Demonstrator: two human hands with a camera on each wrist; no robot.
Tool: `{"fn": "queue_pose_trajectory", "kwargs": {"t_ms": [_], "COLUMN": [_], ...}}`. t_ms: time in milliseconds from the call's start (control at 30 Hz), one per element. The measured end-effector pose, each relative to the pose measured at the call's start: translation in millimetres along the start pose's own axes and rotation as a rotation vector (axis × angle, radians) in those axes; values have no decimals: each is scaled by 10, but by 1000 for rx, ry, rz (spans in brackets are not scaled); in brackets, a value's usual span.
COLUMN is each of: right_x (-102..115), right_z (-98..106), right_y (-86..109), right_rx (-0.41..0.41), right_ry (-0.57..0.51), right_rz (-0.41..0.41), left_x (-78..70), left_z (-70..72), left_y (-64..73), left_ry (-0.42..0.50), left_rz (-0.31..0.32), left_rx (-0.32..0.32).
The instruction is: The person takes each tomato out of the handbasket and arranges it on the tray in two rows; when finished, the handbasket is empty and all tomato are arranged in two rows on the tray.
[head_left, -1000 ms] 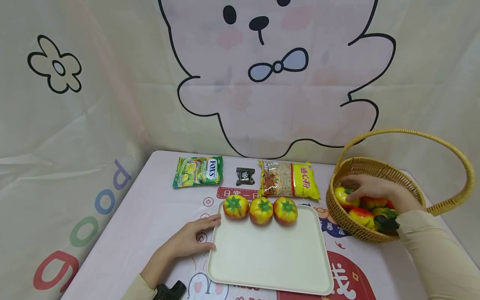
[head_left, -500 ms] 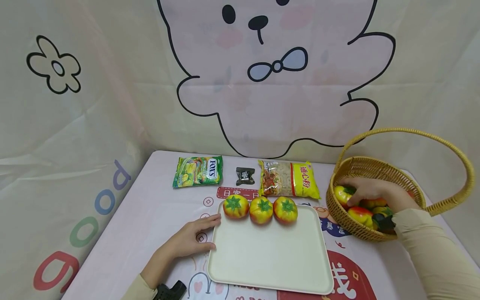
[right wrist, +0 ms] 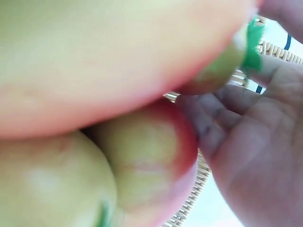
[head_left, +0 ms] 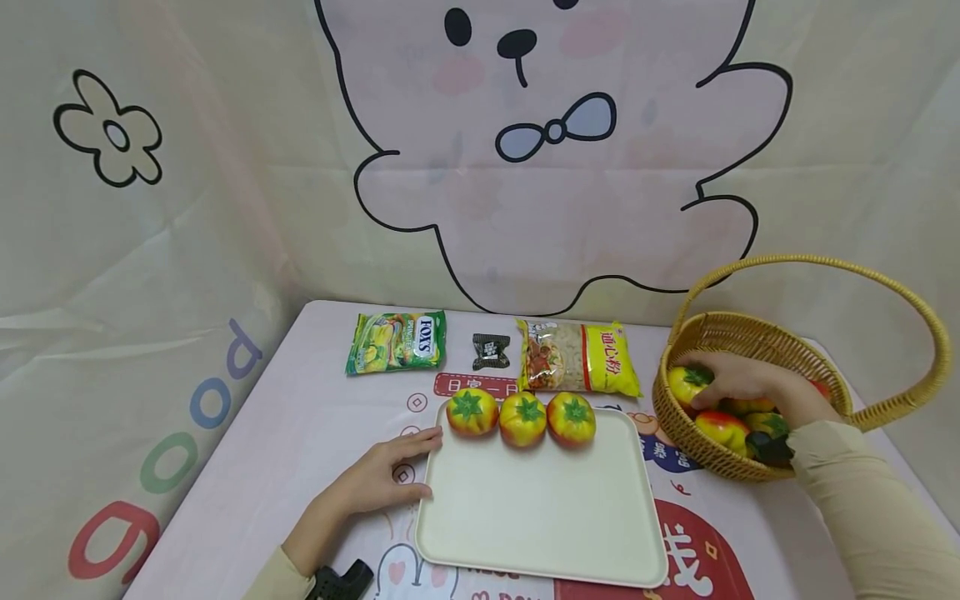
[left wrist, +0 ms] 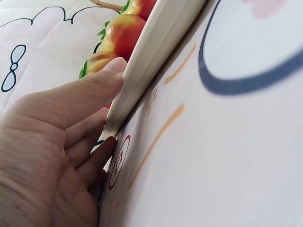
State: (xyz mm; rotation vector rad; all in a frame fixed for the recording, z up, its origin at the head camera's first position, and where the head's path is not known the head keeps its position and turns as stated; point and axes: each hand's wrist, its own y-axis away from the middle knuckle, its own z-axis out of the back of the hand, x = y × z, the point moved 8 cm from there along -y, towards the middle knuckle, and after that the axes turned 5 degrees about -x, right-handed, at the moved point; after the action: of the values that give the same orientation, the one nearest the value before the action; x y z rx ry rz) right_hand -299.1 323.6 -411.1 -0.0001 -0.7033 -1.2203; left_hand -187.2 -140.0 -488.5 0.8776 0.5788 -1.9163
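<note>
1. The left hand (head_left: pixel 378 477) lay with its thumb and fingers spread apart, touching the left rim of a cream, rectangular, shallow tray (head_left: pixel 543 517); the thumb pressed against the edge.
2. The right hand (head_left: pixel 738 379) was down inside a tan, woven wicker basket (head_left: pixel 675 429) with a tall arched handle, its thumb and fingers clamped round a glossy yellow-and-red, tomato-shaped fruit with a green leafy top (head_left: pixel 686 385).
3. That held fruit was at the basket's left side, inside the wall; a red-and-yellow fruit (head_left: pixel 723 431) and a dark green piece (head_left: pixel 771 450) lay near it.
4. Three yellow-and-red, round fruits with green star-shaped tops (head_left: pixel 522 421) formed a row along the tray's far edge.
5. Beyond the tray lay a green, glossy FOX'S packet (head_left: pixel 395 343), a small black wrapped sachet (head_left: pixel 491 352) and a yellow-and-clear plastic food packet (head_left: pixel 577 358).
6. The basket stood right of the tray, apart from it, on a pale, printed tablecloth (head_left: pixel 300 433).
</note>
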Motion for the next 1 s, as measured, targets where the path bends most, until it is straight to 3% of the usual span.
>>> {"fn": "queue_pose_trajectory", "kwargs": {"t_ms": [533,1000], "right_x": [39,187], "right_z": [162,270], "right_y": [86,286], "right_rx": [-191,-271], "right_ry": [60,49], "right_rz": [52,38], "left_x": [-6,-10], "left_z": [7,7], "left_y": [-9,-9], "left_ry": [-1,-5], "left_rz": [-4,-6], "left_rx": [-2,2]}}
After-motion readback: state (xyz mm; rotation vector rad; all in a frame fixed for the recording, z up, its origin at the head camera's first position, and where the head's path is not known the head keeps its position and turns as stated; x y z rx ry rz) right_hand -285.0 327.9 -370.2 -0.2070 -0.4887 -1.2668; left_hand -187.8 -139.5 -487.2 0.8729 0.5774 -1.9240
